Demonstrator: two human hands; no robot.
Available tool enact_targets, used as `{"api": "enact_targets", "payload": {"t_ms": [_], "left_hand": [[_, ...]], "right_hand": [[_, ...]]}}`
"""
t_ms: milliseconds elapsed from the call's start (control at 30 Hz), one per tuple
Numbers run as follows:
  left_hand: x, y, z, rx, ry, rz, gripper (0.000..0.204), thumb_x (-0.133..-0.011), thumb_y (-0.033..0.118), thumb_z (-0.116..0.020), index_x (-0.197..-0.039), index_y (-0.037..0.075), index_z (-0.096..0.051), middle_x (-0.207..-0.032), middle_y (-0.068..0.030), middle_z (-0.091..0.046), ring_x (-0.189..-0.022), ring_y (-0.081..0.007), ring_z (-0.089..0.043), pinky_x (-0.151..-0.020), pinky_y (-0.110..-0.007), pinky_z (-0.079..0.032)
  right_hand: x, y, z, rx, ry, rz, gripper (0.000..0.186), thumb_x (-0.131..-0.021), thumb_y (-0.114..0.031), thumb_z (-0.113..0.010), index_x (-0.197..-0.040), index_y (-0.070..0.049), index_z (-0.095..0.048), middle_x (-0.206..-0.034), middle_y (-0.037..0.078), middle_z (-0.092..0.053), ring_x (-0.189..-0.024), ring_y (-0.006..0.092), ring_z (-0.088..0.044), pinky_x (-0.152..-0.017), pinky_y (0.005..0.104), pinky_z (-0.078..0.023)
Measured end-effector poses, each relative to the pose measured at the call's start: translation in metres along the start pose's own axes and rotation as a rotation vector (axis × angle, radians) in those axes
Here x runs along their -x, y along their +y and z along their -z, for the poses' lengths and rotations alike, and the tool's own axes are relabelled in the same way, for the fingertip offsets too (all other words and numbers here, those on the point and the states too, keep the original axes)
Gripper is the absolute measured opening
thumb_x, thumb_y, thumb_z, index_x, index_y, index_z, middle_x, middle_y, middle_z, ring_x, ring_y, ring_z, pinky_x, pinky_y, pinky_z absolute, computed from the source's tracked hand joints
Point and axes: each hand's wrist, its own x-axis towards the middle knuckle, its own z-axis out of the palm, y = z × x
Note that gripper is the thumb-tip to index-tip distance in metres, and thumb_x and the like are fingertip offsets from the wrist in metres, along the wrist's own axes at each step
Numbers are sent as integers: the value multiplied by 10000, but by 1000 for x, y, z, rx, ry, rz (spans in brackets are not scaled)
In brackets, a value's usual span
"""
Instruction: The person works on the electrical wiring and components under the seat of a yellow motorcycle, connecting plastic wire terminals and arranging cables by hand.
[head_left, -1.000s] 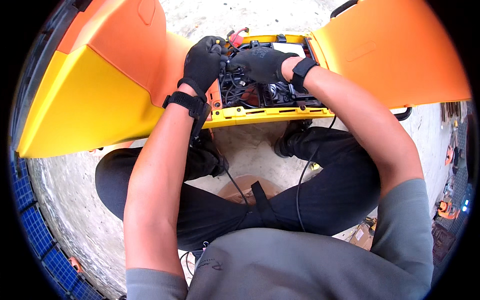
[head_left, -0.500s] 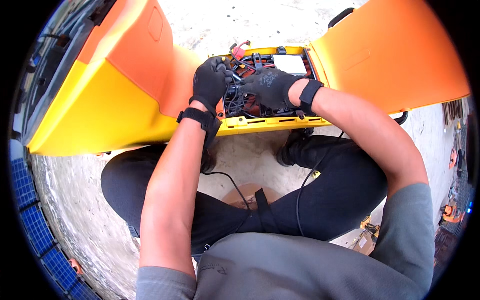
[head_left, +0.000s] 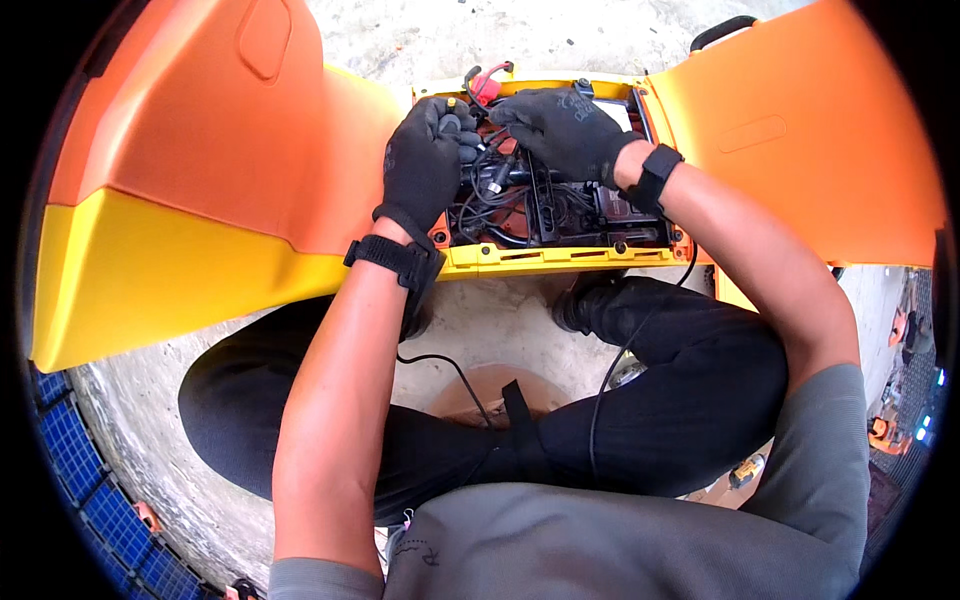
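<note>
Both hands wear black gloves and work over the open compartment of an orange and yellow machine body (head_left: 560,262). At the compartment's left side, my left hand (head_left: 422,160) is closed, with a small yellow-tipped piece (head_left: 451,104) showing at its fingers. My right hand (head_left: 572,132) reaches in from the right, fingers bent together around thin black cables (head_left: 490,140); its fingertips are partly hidden. Between and below the hands hangs a black plug with a silvery collar (head_left: 498,180). Tangled black wires (head_left: 480,215) fill the compartment's near left part. A red connector (head_left: 487,90) lies beyond the fingers.
Large orange panels flank the compartment, left (head_left: 210,130) and right (head_left: 790,130). A black bracket (head_left: 543,205) crosses it, with a black box (head_left: 622,208) on the right. A thin black cable (head_left: 610,380) runs across my right leg. Blue grid panels (head_left: 75,450) stand at far left.
My right hand has moved up and slightly right, uncovering the bracket, plug and wires. My left hand stays at the left side, its fingers turned more upward. The view has shifted slightly.
</note>
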Motion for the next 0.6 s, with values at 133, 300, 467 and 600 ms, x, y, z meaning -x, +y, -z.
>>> {"api": "enact_targets", "payload": {"t_ms": [133,300,467,600], "left_hand": [[-1,0,0,37,-17,53,197,-1026,73,-473,-1138,-25,-602,-984,-96,-702,-832,-123,-681,-744,-261,-560],[-2,2,0,9,-18,53,215,-1032,73,-471,-1175,-24,-598,-985,-95,-700,-830,-119,-678,-741,-254,-555],[0,4,0,69,-11,40,183,-1024,55,-472,-1137,-18,-596,-938,-78,-688,-783,-102,-659,-712,-247,-547],[0,3,-4,122,31,26,126,-1003,24,-484,-1052,-5,-597,-830,-53,-672,-685,-85,-640,-639,-242,-537]], "right_hand": [[-14,10,-8,-108,-59,94,267,-926,-131,-575,-1176,-74,-651,-1029,190,-686,-972,388,-646,-850,454,-509],[-29,10,-13,99,-214,79,192,-881,-97,-607,-1068,-59,-633,-1017,184,-685,-1000,397,-640,-858,463,-509],[-40,16,-15,265,-313,100,266,-856,-102,-640,-1121,-113,-637,-1035,178,-690,-1003,379,-655,-856,447,-523],[-45,15,-14,307,-372,73,233,-852,-118,-653,-1084,-130,-674,-1023,152,-703,-998,364,-663,-850,436,-525]]}}
